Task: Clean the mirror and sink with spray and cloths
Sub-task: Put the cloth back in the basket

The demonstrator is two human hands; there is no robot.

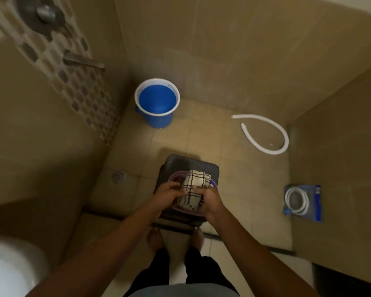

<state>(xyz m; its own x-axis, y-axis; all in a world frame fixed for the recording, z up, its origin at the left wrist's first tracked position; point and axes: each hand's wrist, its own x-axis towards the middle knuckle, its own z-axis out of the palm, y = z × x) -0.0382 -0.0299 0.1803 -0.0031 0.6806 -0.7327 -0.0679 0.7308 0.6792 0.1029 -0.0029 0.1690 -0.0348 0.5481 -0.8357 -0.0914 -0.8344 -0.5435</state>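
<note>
Fingers of both hands curl around a checked cloth [194, 188], white with dark lines, bunched up between them. The left hand [167, 195] grips the cloth's left side with its fingers tucked against the fabric, and the right hand [209, 200] grips the right side, thumb pressed on top. The cloth is held just above a purple basin [211, 183], whose rim shows on either side of the hands; whether the cloth's lower end touches the basin cannot be told. The basin sits on a dark stool [201, 165] with a textured top, which stands on the tiled floor [234, 179] of a shower corner.

Both forearms reach forward from the bottom of the view, and the person's bare feet stand just behind the stool at a low dark threshold. Beyond the stool, near the wall corner, a blue bucket [157, 102] with a white rim stands on the floor. To the right of it lies a curved white hose [272, 130]. Further right, close to the side wall, a second coiled hose in a blue packet [302, 202] lies flat. A round metal drain [119, 176] sits in the floor left of the stool. On the left wall a metal spout [83, 61] juts out from a strip of patterned tiles, and a white toilet [11, 269] shows at the bottom left corner.
</note>
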